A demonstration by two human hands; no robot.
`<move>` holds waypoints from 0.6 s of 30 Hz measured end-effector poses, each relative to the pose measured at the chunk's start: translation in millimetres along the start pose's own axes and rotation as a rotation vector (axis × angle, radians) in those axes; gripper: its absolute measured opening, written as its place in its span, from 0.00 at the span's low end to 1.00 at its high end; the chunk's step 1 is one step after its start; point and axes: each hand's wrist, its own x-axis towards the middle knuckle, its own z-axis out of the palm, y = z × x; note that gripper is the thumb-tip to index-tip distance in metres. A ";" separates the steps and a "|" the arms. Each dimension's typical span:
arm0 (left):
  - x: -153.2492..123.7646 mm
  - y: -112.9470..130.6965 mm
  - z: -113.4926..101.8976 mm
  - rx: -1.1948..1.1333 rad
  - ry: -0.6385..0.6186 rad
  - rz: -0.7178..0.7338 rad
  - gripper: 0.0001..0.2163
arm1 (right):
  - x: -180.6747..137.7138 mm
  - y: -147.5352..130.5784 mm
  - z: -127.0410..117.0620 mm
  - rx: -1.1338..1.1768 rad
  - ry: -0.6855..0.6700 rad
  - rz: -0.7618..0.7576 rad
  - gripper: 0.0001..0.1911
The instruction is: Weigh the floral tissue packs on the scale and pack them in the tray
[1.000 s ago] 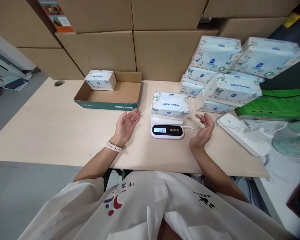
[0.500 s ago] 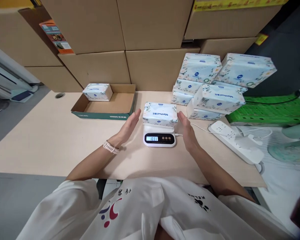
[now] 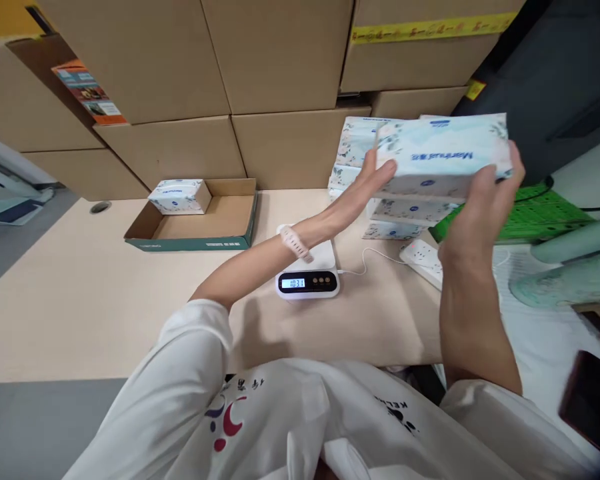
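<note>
Between my two hands a tissue pack [image 3: 440, 157], white and pale blue with a leaf print, is held up in front of the stacked packs at the right. My left hand [image 3: 363, 190] grips its left end, thumb on the front. The right end is gripped by my right hand [image 3: 480, 207], its thumb across the near face. Under my left forearm, a white digital scale [image 3: 307, 283] bears no pack; its lit display reads 103.1. Part of its plate is hidden by the arm. Further tissue packs [image 3: 397, 212] are stacked behind and below the held one.
On the left, a shallow open cardboard tray [image 3: 195, 243] holds one tissue pack [image 3: 180, 197]. Large cartons [image 3: 290, 150] line the back of the table. A white power strip [image 3: 423, 260] with a cable, a green plastic crate [image 3: 545, 213] and a dark phone-like object [image 3: 593, 400] are at the right.
The tissue pack has left the scale and is lifted to the right in both hands. My hands, earlier apart beside it, have closed on its ends. The view has shifted slightly.
</note>
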 end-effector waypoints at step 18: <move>-47.0 33.6 -285.5 0.625 1.002 0.182 0.12 | -15.1 -62.3 63.6 -0.030 -0.105 -0.231 0.20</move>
